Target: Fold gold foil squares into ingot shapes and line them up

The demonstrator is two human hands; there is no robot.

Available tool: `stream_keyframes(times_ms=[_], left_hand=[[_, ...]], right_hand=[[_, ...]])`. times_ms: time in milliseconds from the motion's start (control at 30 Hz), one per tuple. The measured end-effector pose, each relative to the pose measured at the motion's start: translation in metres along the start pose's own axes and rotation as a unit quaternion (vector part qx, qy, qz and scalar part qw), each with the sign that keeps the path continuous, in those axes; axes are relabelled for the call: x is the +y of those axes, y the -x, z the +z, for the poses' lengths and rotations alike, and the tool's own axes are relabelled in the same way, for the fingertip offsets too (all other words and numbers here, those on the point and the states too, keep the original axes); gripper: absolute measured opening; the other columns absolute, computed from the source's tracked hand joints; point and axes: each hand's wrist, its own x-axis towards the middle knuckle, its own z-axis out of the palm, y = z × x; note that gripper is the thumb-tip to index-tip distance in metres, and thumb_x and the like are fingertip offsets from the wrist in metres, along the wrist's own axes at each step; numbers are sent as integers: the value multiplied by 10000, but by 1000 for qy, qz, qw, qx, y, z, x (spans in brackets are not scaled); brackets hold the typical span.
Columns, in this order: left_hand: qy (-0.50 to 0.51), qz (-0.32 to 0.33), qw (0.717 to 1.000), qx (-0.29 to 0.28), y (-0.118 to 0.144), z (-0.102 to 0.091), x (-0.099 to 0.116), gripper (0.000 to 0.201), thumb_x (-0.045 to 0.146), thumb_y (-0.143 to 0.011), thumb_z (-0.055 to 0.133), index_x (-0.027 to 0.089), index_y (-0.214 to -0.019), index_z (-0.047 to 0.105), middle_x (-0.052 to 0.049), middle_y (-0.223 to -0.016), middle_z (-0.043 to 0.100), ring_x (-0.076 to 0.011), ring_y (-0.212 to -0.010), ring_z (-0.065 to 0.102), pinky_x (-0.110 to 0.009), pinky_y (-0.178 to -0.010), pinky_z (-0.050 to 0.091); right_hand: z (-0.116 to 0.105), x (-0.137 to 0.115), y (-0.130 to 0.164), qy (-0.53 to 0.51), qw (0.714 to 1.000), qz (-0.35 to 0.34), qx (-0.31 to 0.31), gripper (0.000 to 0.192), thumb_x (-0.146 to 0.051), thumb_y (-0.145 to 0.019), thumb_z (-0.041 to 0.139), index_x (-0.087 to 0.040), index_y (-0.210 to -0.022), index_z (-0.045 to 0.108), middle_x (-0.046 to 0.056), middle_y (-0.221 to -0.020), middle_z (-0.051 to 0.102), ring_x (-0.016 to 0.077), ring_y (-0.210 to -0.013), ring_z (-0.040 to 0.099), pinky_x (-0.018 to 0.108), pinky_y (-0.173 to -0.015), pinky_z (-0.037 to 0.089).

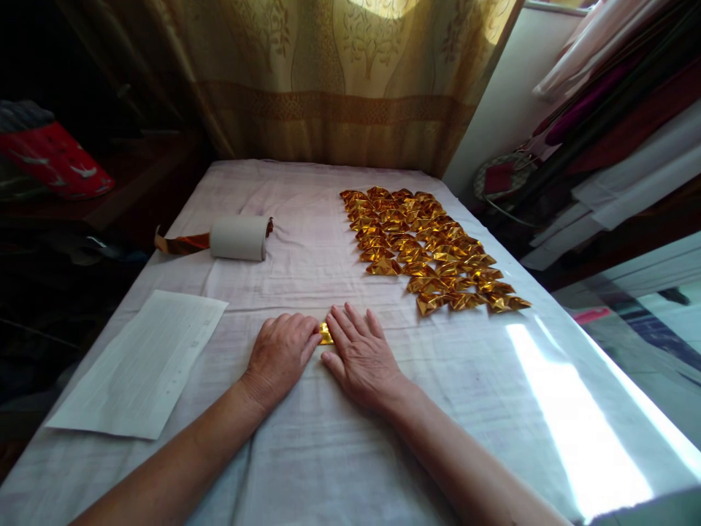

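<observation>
Small gold foil piece (pixel 326 333) flat on the white cloth (pixel 307 453), wedged between the two hands, mostly hidden, only a sliver showing; long axis not readable. Left hand (pixel 280 355) palm down, fingers curled together, fingertips touching the foil's left edge. Right hand (pixel 361 356) palm down, fingers spread and extended, index side pressed against the foil's right edge. Both equally close, foil just ahead of the thumbs. Farther out to the right, rows of folded gold foil pieces (pixel 432 252) laid out, well apart from the hands. To the left, a sheet of white paper (pixel 145 363); beyond it, a foil roll (pixel 239 237) lying on its side with a gold strip trailing left. Patterned curtain (pixel 339 80) behind.
</observation>
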Motion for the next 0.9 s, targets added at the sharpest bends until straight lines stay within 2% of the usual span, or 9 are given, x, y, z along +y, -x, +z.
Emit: stream_keyframes(times_ms=[100, 267, 400, 600, 733, 833, 900], left_hand=[[-1, -5, 1000, -3, 0, -1, 0, 64, 268, -935, 603, 209, -922, 623, -32, -894, 677, -228, -860, 606, -357, -768, 398], [-2, -8, 1000, -8, 0, -1, 1, 62, 269, -935, 607, 214, -911, 619, -28, -883, 675, -226, -854, 602, -352, -754, 386], [-2, -8, 1000, -1, 1, 1, 0, 66, 272, -938, 606, 213, -914, 621, -28, -884, 669, -224, -857, 598, -347, -750, 383], [-2, -10, 1000, -3, 0, 2, 1, 76, 295, -941, 610, 222, -922, 622, -14, -887, 668, -219, -869, 599, -350, -764, 387], [-13, -6, 1000, 6, 0, 2, 3, 75, 284, -938, 613, 218, -905, 626, -17, -873, 667, -220, -859, 604, -353, -757, 398], [-23, 18, 999, 31, 1, 4, 3, 69, 261, -941, 601, 214, -924, 648, -30, -890, 677, -225, -859, 603, -358, -759, 410], [-11, 73, 995, 59, 3, 5, 0, 112, 221, -956, 566, 221, -1006, 667, -34, -967, 703, -215, -911, 606, -360, -812, 418]], right_hand=[[-3, 1, 1, 11, 999, 5, -43, 571, -478, -991, 463, -188, -1482, 440, 115, -1568, 365, 315, -1480, 248, 580, -1182, 162], [-5, 13, 12, 26, 998, 26, -49, 540, -468, -994, 476, -283, -1498, 416, 98, -1595, 308, 342, -1488, 219, 626, -1162, 187], [-5, 15, 17, 36, 997, 43, -53, 543, -486, -992, 475, -327, -1505, 394, 108, -1606, 277, 353, -1486, 220, 625, -1153, 202], [-6, 24, 29, 49, 993, 55, -91, 543, -486, -999, 452, -366, -1517, 346, 82, -1622, 233, 346, -1499, 176, 612, -1166, 175], [-9, 30, 37, 56, 994, 42, -89, 525, -512, -997, 439, -391, -1503, 365, 71, -1618, 248, 338, -1499, 180, 614, -1168, 156], [-13, 32, 36, 63, 995, 21, -78, 531, -548, -986, 442, -385, -1489, 400, 83, -1602, 295, 338, -1494, 200, 630, -1164, 142], [-16, 32, 35, 72, 995, -1, -69, 545, -565, -976, 452, -365, -1482, 423, 95, -1586, 333, 339, -1491, 212, 638, -1164, 128]])
